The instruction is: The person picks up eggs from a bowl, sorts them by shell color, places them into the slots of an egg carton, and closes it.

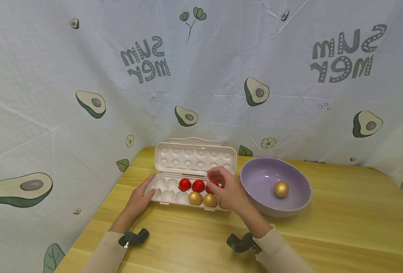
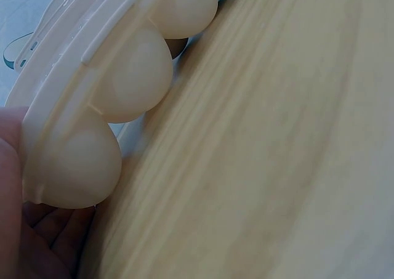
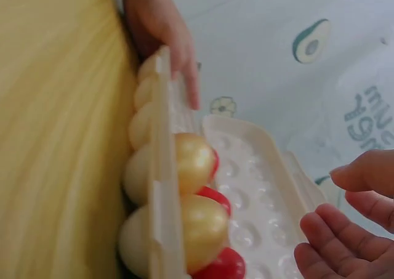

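Note:
A pale plastic egg carton (image 1: 169,201) lies on the table with its lid (image 1: 194,155) tipped back. My left hand (image 1: 140,199) grips the carton's left end, the thumb on the near side and the fingers under it in the left wrist view. Several red eggs (image 1: 184,184) sit in the back row. Gold eggs (image 1: 195,198) fill cups in the front row toward the right. My right hand (image 1: 227,188) hovers over the carton's right part, fingers loosely bent and holding nothing, and hides some eggs there. In the right wrist view its fingers (image 3: 335,233) are apart from the eggs.
To the carton's right stands a purple bowl (image 1: 259,178) with one gold egg (image 1: 281,189) inside. The wooden table (image 1: 351,212) extends to the right and front. Behind it hangs a pale curtain (image 1: 218,68) printed with avocados.

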Motion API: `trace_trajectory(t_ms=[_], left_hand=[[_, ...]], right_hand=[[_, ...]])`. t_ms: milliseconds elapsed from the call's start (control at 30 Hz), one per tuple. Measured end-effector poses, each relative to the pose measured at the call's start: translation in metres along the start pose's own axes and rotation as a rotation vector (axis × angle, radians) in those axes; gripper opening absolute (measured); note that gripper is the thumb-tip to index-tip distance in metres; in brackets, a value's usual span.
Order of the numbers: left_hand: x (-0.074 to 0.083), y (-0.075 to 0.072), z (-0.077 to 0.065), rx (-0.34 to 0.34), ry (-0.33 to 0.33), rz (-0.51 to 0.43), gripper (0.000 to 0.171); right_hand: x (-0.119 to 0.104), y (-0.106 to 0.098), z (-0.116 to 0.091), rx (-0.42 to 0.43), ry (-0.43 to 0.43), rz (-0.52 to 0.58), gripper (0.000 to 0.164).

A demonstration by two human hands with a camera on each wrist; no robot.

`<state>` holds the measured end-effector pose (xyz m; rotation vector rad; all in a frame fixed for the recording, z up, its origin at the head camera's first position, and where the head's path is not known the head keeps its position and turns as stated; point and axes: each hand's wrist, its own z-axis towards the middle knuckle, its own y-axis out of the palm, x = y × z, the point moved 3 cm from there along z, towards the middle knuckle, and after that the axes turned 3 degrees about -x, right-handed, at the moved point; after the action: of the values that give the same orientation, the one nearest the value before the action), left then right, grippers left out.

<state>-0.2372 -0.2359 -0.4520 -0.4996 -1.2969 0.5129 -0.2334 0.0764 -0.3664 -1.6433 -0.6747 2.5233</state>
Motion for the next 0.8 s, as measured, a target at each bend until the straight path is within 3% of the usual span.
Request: trace_trajectory(t_ms=[467, 800], left_hand=[[0.0, 0.001, -0.001, 0.009, 0.023, -0.007, 0.058], [0.001, 0.001, -0.001, 0.015, 0.03, -0.005, 0.058]], right_hand=[[-0.002, -0.051, 0.002, 0.044, 0.047, 0.115, 0.031], [-0.002, -0.087, 0.002, 0.084, 0.038, 0.059, 0.038]])
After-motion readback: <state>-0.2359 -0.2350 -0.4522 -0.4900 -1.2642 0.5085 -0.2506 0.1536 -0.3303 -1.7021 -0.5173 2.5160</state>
